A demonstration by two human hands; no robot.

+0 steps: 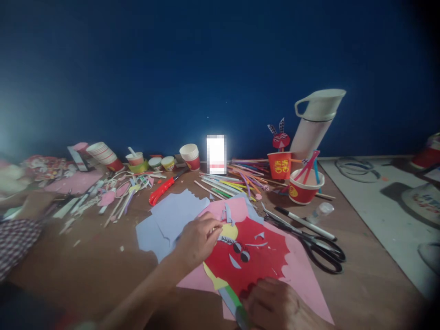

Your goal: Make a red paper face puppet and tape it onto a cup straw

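Note:
My left hand (201, 238) is over the upper left part of a jagged red paper cutout (271, 256), its thumb and fingers pinched together; what they hold is too small to name. Dark half-round eye pieces (240, 252), a feathery lash strip and pale blue slivers lie on the red paper. My right hand (275, 302), dim and blurred, is curled at the cutout's lower edge, and its grasp is hidden. Beside it is a green and white strip (233, 298). Yellow paper (229, 230) and pink paper (305, 275) show around the red piece.
Black-handled scissors (319, 250) and a marker (305, 223) lie to the right. Pale blue paper (154, 229) and a red-handled knife (161, 191) are left. Behind stand paper cups (190, 156), coloured sticks (240, 178) and a thermos (314, 123). Another person's checkered sleeve (17, 243) is far left.

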